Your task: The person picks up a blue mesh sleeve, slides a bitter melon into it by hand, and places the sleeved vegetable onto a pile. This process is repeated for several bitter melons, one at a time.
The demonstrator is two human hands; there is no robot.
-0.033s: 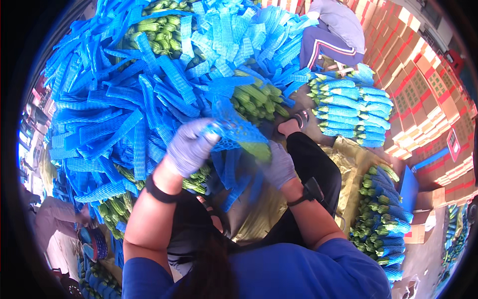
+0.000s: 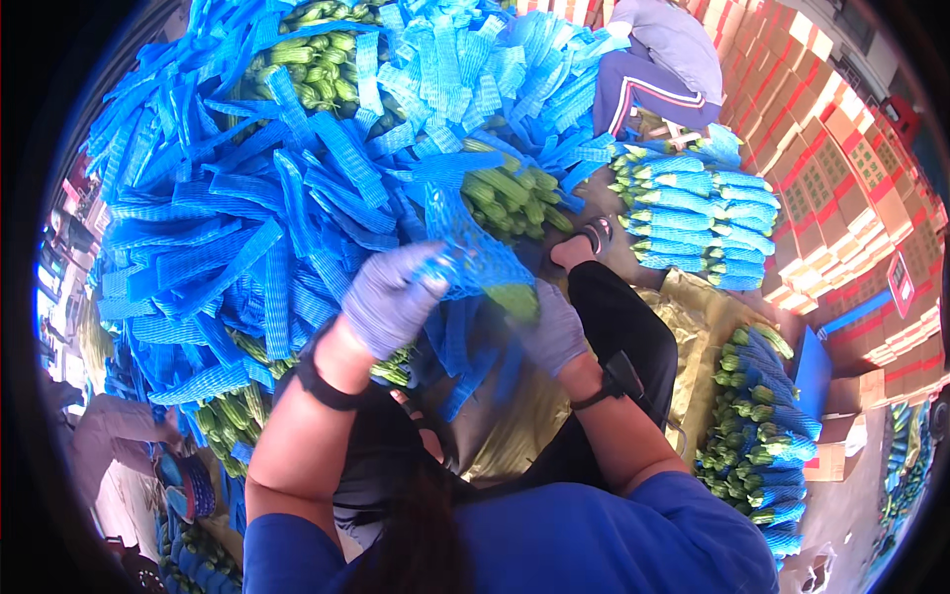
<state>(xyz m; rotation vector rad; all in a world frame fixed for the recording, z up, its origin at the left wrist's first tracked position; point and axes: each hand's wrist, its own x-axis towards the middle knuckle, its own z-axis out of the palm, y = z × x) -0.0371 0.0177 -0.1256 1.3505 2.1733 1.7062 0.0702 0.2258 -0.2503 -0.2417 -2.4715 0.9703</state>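
My left hand, in a thin pale glove, is closed on the edge of a blue foam net sleeve. The net is stretched and partly covers a long green zucchini-like squash. My right hand, gloved too and somewhat blurred, grips that squash at its lower right side. Both hands are in front of me above my lap. Just beyond them lies a pile of loose green squash, and to the left a large heap of flat blue net sleeves.
Rows of sleeved squash lie at the far right; another stack lies nearer, beside a gold sheet. Cardboard boxes form a wall at right. A co-worker sits at the back; another person's arm shows at left.
My left hand has shifted slightly right and down with the net's edge. The net stands a little more spread over the squash. My right hand has hardly moved.
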